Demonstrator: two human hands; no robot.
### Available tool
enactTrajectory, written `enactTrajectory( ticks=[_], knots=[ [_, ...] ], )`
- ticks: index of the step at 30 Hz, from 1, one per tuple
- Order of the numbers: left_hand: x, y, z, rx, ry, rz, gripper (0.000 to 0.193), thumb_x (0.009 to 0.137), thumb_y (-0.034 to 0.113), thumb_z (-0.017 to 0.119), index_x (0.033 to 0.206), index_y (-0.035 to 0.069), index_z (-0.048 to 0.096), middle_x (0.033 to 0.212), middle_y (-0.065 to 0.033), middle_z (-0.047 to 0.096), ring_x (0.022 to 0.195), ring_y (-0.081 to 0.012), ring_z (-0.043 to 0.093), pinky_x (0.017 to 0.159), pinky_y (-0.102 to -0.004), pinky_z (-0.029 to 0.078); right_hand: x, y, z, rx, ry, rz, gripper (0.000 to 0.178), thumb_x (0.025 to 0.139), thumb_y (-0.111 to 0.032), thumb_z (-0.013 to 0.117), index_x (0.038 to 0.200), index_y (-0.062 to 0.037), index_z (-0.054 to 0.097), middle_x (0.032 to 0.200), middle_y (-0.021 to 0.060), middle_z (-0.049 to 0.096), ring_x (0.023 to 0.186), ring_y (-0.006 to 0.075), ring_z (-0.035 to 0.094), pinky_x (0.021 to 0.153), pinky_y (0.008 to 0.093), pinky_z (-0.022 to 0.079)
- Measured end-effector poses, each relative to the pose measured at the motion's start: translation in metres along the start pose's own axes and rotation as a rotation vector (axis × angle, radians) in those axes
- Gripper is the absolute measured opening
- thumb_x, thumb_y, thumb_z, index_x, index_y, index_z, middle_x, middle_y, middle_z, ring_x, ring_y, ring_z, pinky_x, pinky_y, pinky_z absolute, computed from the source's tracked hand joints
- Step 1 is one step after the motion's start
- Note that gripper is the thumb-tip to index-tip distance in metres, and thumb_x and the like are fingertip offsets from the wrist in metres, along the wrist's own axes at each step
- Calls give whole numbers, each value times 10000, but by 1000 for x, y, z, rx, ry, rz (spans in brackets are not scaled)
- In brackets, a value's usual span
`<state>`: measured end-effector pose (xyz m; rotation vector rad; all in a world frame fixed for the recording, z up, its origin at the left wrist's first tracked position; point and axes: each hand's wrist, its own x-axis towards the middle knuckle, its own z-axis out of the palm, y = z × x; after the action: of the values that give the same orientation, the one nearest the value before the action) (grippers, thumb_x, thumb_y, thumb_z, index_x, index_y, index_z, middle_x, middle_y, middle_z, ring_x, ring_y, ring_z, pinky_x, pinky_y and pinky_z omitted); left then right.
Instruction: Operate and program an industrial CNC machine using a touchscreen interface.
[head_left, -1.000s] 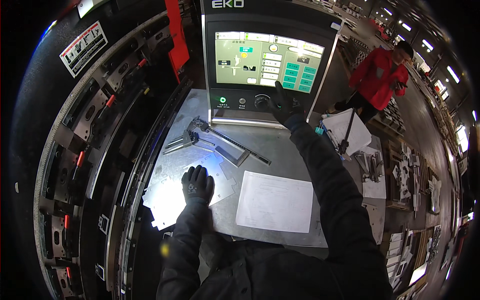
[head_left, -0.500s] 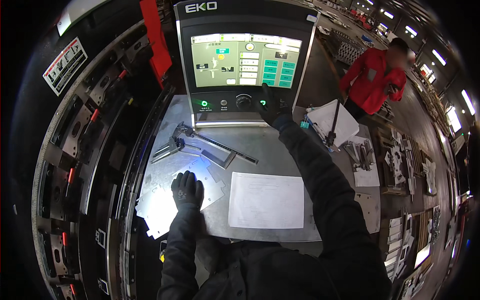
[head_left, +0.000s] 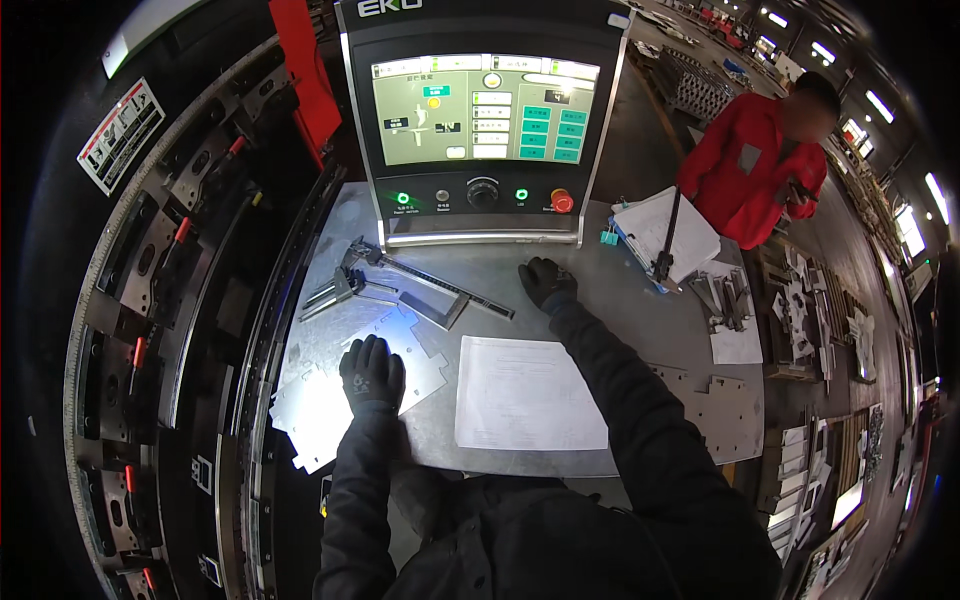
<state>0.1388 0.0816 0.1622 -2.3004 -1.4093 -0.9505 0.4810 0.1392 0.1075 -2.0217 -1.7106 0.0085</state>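
Observation:
My left hand (head_left: 372,374), in a dark glove, rests on a bright, notched sheet metal plate (head_left: 424,372) at the table's left. Its fingers lie forward over the plate and grip nothing. My right hand (head_left: 547,283), also gloved, hovers low over or rests on the tabletop below the control panel; its fingers are loosely bent and slightly apart, with nothing visible in them. Between the hands lies a caliper (head_left: 487,303), beside a small metal frame-shaped piece (head_left: 427,311). A printed drawing sheet (head_left: 525,400) lies nearer me, left of my right forearm.
A control panel with a lit screen (head_left: 470,115) and red stop button (head_left: 562,201) stands at the back. Machine tooling (head_left: 125,360) lines the left. Papers (head_left: 670,235) and metal pieces (head_left: 725,300) lie right. A person in a red jacket (head_left: 745,170) stands beyond.
My right hand has left the control panel's lower right, coming down and toward me to the tabletop. My left hand stays on the plate. The view has shifted slightly.

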Motion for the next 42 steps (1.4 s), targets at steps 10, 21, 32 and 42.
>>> enactTrajectory(
  ticks=[10,21,32,42],
  knots=[
    [-2,-2,-2,-13,-37,-24,239,708,179,575,914,60,551,977,-99,585,898,-316,515,787,-395,392,-10,-14,-6,-40,57,10,267,849,-346,481,781,-98,554,758,116,589,674,340,567,577,443,440],
    [-8,-4,1,-15,-95,-61,278,725,195,579,974,71,558,1035,-96,593,992,-331,524,838,-415,390,-12,-4,3,-42,124,-26,262,847,-348,485,792,-100,548,756,110,584,679,336,565,581,442,437],
    [-8,-4,2,-6,-80,-58,288,728,197,580,985,67,557,1044,-94,592,1010,-332,522,849,-417,389,-12,-3,4,-13,116,-20,258,845,-350,492,788,-104,543,763,107,581,666,330,562,573,441,429],
    [-4,-1,-1,-52,-44,-30,262,716,185,580,944,58,555,983,-96,585,925,-320,524,804,-406,394,-7,-7,-1,3,134,-35,238,832,-327,515,971,-141,566,760,90,585,662,325,563,575,428,433]
  ],
)
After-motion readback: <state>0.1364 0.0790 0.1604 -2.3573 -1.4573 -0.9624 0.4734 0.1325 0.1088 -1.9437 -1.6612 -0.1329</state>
